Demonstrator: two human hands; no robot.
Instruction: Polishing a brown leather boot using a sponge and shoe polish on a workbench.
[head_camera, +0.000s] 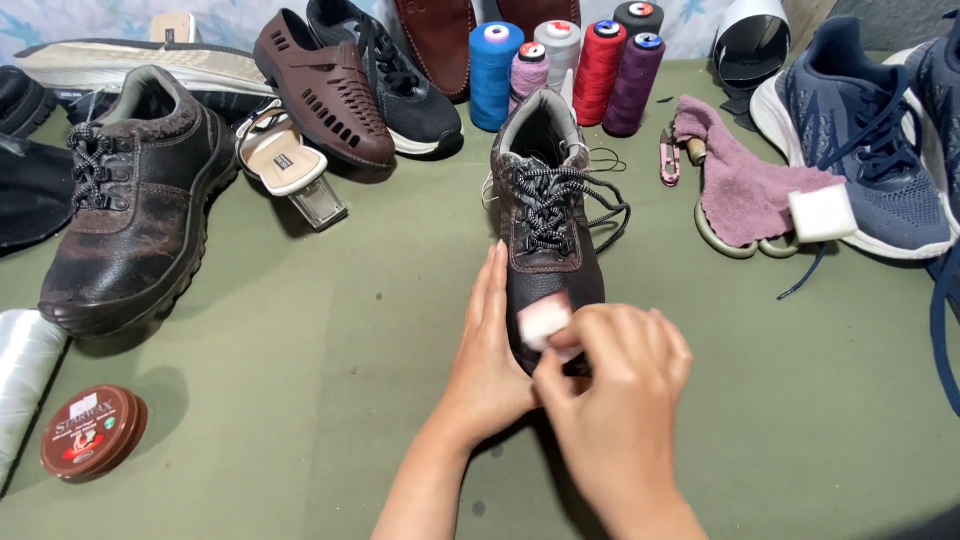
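Your right hand (620, 400) pinches a small pale sponge block (543, 320) between thumb and fingertips, pressing it onto the toe cap of the dark brown lace-up work boot (548, 240). The sponge sits just past your fingertips (585, 325), touching the leather, and its near edge is hidden under them. Your left hand (490, 360) lies flat along the boot's left side, fingers pressed together and pointing away from you, steadying the toe; the thumb is hidden behind your right hand.

The boot stands upright at the middle of the green surface (300, 380), toe toward you, its black-and-white laces loose. Its partner boot (135, 200) stands well apart at the far left. A round tin of brown shoe polish (92, 432) lies closed near the left front edge, beside a white spool (25, 370).

Behind the boot stand thread cones (560, 65) in blue, pink, white, red and purple. To the right, a mauve cloth (740, 185) drapes over scissors (735, 240), with a white block (822, 213) and a navy sneaker (860, 130) just beside it. A brown perforated shoe (325, 90) sits at the back left.
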